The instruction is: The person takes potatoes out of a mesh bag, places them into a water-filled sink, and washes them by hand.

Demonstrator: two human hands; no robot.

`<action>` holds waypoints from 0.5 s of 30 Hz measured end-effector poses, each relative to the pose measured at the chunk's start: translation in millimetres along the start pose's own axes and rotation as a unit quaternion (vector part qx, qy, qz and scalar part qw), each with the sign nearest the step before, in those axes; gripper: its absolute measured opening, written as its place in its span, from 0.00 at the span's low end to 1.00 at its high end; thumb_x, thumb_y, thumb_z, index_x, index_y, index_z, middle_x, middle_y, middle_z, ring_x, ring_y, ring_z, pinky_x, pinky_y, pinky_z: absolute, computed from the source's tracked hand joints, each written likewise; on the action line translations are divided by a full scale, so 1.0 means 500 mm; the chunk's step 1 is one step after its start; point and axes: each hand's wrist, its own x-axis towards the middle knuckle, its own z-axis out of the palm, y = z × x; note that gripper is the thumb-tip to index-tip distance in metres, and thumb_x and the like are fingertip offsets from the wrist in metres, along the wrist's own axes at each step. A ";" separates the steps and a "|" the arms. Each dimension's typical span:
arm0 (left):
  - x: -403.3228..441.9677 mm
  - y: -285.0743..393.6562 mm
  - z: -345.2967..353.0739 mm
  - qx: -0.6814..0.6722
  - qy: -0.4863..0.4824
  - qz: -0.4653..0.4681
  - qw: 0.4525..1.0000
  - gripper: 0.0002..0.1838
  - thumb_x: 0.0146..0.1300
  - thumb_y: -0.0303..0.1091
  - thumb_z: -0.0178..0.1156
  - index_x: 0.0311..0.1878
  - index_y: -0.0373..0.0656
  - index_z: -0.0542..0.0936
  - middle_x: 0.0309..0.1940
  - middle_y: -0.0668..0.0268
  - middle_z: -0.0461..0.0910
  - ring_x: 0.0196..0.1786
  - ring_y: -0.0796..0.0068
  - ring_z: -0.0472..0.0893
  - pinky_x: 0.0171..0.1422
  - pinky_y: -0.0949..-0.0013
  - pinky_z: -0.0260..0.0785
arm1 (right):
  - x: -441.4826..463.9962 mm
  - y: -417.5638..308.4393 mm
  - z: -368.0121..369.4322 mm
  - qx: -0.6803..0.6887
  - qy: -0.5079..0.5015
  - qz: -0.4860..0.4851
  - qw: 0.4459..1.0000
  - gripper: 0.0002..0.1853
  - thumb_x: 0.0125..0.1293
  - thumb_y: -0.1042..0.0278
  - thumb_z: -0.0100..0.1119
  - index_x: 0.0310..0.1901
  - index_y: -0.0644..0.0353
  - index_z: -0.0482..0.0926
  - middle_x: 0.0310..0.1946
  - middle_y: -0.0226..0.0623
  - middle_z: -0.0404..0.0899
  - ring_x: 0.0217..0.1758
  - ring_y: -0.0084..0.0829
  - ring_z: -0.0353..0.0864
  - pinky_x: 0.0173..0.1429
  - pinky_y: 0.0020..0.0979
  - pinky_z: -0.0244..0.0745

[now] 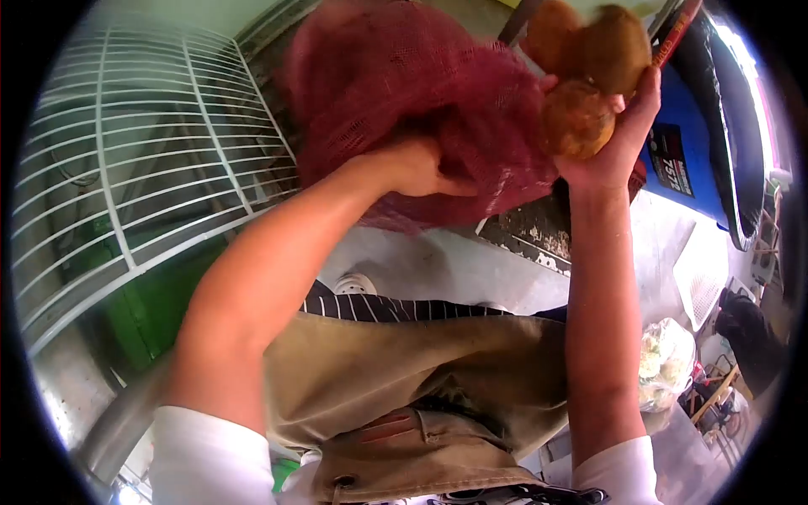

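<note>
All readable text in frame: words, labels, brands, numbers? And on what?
"757", last character unclear: black label on the blue container.
Finer print, same label: too small to read.
Lettering on the red strip, top right: too blurred to read.
No brand name legible anywhere.

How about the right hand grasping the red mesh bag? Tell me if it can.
Probably not freely: the right hand holds round brown items, though the red mesh bag is close beside it.
</note>
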 end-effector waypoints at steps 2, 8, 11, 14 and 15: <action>0.010 0.020 0.018 -0.122 0.002 0.086 0.989 0.45 0.51 0.61 0.64 0.66 0.42 0.66 0.68 0.52 0.61 0.71 0.54 0.58 0.74 0.62 0.48 | 0.013 -0.015 0.003 -0.068 -0.022 -0.051 0.996 0.38 0.60 0.32 0.46 0.63 0.54 0.64 0.59 0.41 0.69 0.52 0.41 0.74 0.57 0.40 0.73; -0.004 -0.016 -0.022 -0.424 -0.162 -0.073 0.888 0.25 0.54 0.38 0.63 0.57 0.45 0.76 0.52 0.60 0.78 0.55 0.61 0.75 0.60 0.61 0.65 | -0.004 -0.047 0.045 0.025 -0.115 -0.249 0.961 0.34 0.63 0.34 0.44 0.61 0.52 0.65 0.48 0.43 0.74 0.51 0.37 0.78 0.51 0.35 0.79; -0.003 -0.089 -0.022 -0.538 0.018 -0.218 0.814 0.19 0.49 0.30 0.60 0.47 0.41 0.79 0.41 0.61 0.81 0.43 0.63 0.79 0.47 0.60 0.71 | -0.007 -0.050 0.056 -0.005 -0.034 -0.210 0.977 0.35 0.62 0.33 0.45 0.63 0.50 0.62 0.52 0.45 0.70 0.50 0.37 0.79 0.53 0.39 0.78; 0.035 -0.252 0.021 -0.095 0.312 -0.238 0.915 0.17 0.51 0.31 0.61 0.46 0.43 0.80 0.41 0.60 0.81 0.45 0.62 0.79 0.49 0.58 0.71 | 0.009 -0.079 0.015 0.084 -0.062 -0.090 0.990 0.38 0.61 0.32 0.47 0.66 0.48 0.56 0.57 0.45 0.66 0.51 0.43 0.78 0.55 0.46 0.75; 0.039 -0.260 0.002 -0.007 0.350 -0.255 0.901 0.17 0.50 0.31 0.61 0.47 0.43 0.80 0.41 0.60 0.81 0.45 0.62 0.79 0.50 0.58 0.71 | 0.013 -0.085 0.008 0.107 -0.080 -0.064 0.989 0.39 0.61 0.32 0.47 0.66 0.48 0.55 0.58 0.45 0.65 0.51 0.44 0.77 0.55 0.48 0.75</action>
